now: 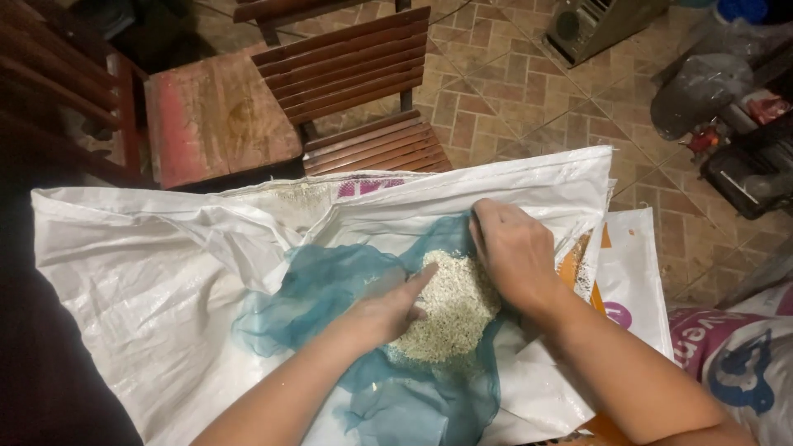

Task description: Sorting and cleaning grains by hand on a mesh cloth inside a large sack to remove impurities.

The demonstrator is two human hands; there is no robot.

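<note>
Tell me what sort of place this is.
Probably a home patio or a simple eatery's floor space, used for sorting grain. Patterned brick-coloured floor tiles, a slatted wooden chair beside a worn red table, and white woven sacks spread out under a teal net cloth suggest it.

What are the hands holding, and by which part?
Nothing clearly. The left hand points into the grain pile; the right hand rests at its edge on the teal mesh.
</note>
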